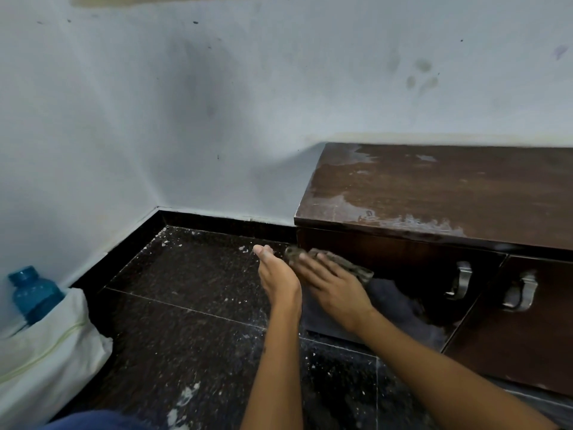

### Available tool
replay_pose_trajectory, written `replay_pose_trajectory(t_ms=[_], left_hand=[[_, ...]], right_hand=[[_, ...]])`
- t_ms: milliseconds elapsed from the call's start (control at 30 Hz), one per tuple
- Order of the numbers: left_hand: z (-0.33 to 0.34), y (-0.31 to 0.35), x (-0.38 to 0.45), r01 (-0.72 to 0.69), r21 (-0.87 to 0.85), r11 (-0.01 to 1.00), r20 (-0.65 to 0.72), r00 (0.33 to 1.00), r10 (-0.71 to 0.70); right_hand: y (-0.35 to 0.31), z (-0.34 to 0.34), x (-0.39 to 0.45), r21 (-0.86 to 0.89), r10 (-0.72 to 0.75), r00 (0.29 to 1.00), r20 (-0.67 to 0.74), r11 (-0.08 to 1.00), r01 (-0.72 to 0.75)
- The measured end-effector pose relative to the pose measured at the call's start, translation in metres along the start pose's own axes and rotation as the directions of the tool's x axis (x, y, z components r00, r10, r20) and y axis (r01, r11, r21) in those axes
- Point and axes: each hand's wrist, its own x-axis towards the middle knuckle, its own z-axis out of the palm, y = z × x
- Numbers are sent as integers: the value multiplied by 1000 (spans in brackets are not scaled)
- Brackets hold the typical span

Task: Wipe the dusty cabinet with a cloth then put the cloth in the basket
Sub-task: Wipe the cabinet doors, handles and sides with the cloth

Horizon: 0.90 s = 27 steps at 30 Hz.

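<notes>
A low dark wooden cabinet (434, 193) stands against the wall at the right, its top streaked with pale dust along the front and left edges. My right hand (328, 287) presses a grey-green cloth (356, 268) flat against the cabinet's left side panel. My left hand (277, 274) is held edge-on beside it, fingers straight and together, touching nothing that I can see. No basket is in view.
Two metal handles (462, 280) (521, 293) sit on the cabinet fronts. The dark speckled floor (192, 305) carries white dust flecks. At the left lies a white cloth bag (46, 352) with a blue plastic bottle (31, 293) behind it. Walls meet in the corner.
</notes>
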Motion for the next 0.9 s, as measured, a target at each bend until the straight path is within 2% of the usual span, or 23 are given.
replay_pose_trajectory(t_ms=[100,167,233,300,333,367,400,433,467,500,533,600,633,700,800,900], left_hand=[[2,-2,2,-17,3,1000,-1,1000,17],[4,-3,3,-18,-2,1000,3,1000,18],[8,-5,3,-11,-6,1000,28,1000,11],[11,-7,0,20,1,1000,38,999,-20],[11,-8,-2,40,0,999,35,999,-40],[11,-8,-5,50,-2,999,31,998,-50],[9,-9,-7,46,0,999,24,999,-46],[8,-11,-9,33,7,999,15,999,-34],[6,-11,-9,20,12,1000,6,1000,-20],[5,-11,-8,9,11,1000,-1,1000,-9],[4,-10,-6,-2,9,1000,-3,1000,2],[4,-9,-3,-19,3,1000,-7,1000,19],[5,-8,-3,-24,3,1000,-2,1000,24],[5,-8,-3,-24,-6,1000,30,999,24],[5,-11,-2,8,-45,999,78,997,-4],[0,-14,-1,19,-16,1000,92,996,-18]], right_hand=[[16,-19,17,-5,225,952,-208,973,-231],[19,-19,24,-37,186,959,-215,979,-198],[14,-7,23,-85,92,984,-155,991,-106],[6,-2,20,-28,36,998,-51,999,-37],[2,-2,17,-40,-45,999,11,998,45],[0,1,12,-84,-161,984,74,982,167],[-3,1,4,-86,-238,949,208,962,260],[-3,-1,-1,-60,-252,928,274,959,278],[-2,-3,-4,-61,-207,948,240,972,228],[-1,-4,-5,-50,-102,978,181,992,113],[1,-4,-5,-35,4,998,68,999,-1],[11,-7,3,-17,190,976,-102,981,-193],[15,-12,7,-17,231,955,-184,971,-238],[19,-13,15,-38,207,949,-236,974,-222],[9,-1,12,-50,52,995,-89,997,-56],[-6,20,-11,23,-123,983,136,992,121]])
